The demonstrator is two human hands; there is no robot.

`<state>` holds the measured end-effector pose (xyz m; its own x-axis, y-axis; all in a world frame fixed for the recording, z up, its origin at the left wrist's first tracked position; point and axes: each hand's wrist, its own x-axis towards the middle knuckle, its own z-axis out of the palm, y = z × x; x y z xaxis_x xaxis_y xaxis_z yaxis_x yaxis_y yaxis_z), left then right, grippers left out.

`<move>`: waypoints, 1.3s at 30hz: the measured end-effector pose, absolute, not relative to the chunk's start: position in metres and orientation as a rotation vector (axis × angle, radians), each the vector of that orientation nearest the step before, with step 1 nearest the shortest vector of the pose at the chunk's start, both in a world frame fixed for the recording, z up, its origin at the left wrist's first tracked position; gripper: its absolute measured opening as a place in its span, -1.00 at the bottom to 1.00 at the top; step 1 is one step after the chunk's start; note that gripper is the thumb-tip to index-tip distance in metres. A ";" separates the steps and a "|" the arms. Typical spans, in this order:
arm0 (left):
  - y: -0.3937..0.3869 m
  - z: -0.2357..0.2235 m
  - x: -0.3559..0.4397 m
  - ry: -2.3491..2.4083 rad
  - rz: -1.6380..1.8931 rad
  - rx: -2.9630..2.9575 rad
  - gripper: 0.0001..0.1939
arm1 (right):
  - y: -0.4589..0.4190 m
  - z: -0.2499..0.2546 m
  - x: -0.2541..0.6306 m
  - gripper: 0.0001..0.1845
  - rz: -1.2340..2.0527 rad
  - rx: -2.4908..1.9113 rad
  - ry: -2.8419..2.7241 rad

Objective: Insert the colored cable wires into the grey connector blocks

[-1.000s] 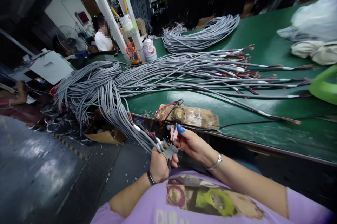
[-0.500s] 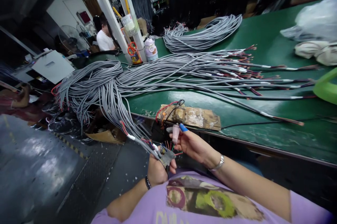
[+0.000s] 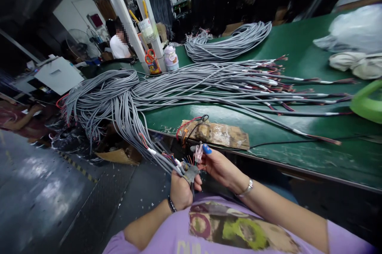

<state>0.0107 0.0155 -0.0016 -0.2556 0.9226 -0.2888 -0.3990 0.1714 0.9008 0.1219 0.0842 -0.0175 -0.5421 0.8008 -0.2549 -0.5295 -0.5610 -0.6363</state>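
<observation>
My left hand [image 3: 181,189] is closed around a grey cable end, from which thin coloured wires [image 3: 190,161] fan upward. A dull grey flap-like piece [image 3: 191,174] covers part of that grip; what it is I cannot tell. My right hand [image 3: 221,168] pinches a small pale pink translucent piece [image 3: 198,153] just above the wire tips. A blue cover [image 3: 206,149] sits on one of its fingertips. Whether a wire touches the pink piece is too small to see. Other grey cables [image 3: 152,151] with white sleeves run down beside my left hand.
Long bundles of grey cable [image 3: 179,83] lie across the green table [image 3: 298,158]. A coiled bundle [image 3: 232,43] lies behind. At the near edge is a worn wooden block [image 3: 221,134] with wires. A green handle-like object [image 3: 368,102] and plastic bag [image 3: 355,27] are right. People sit left.
The pink piece has turned slightly in my right fingers and sits a little closer to the wires. My left hand has shifted slightly right.
</observation>
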 end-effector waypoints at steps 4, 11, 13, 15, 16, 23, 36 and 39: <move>0.016 -0.004 0.010 1.244 1.391 0.618 -0.65 | 0.085 -0.016 0.121 -0.66 2.138 -0.682 -0.597; 0.017 -0.007 0.010 1.279 1.337 0.594 -0.67 | 0.085 -0.018 0.118 -0.68 2.120 -0.683 -0.554; 0.015 -0.007 0.010 1.275 1.340 0.595 -0.67 | 0.084 -0.019 0.119 -0.68 2.142 -0.686 -0.539; 0.013 -0.005 0.009 1.268 1.351 0.596 -0.67 | 0.084 -0.020 0.121 -0.66 2.182 -0.684 -0.522; 0.011 -0.005 0.008 1.263 1.357 0.594 -0.66 | 0.085 -0.020 0.122 -0.65 2.207 -0.684 -0.513; 0.003 -0.001 0.002 1.234 1.449 0.536 -0.66 | 0.088 -0.014 0.125 -0.69 2.219 -0.691 -0.609; 0.016 -0.004 0.010 1.227 1.435 0.575 -0.70 | 0.088 -0.021 0.121 -0.69 2.172 -0.625 -0.526; 0.016 -0.009 0.010 1.239 1.418 0.579 -0.72 | 0.090 -0.021 0.118 -0.69 2.141 -0.631 -0.484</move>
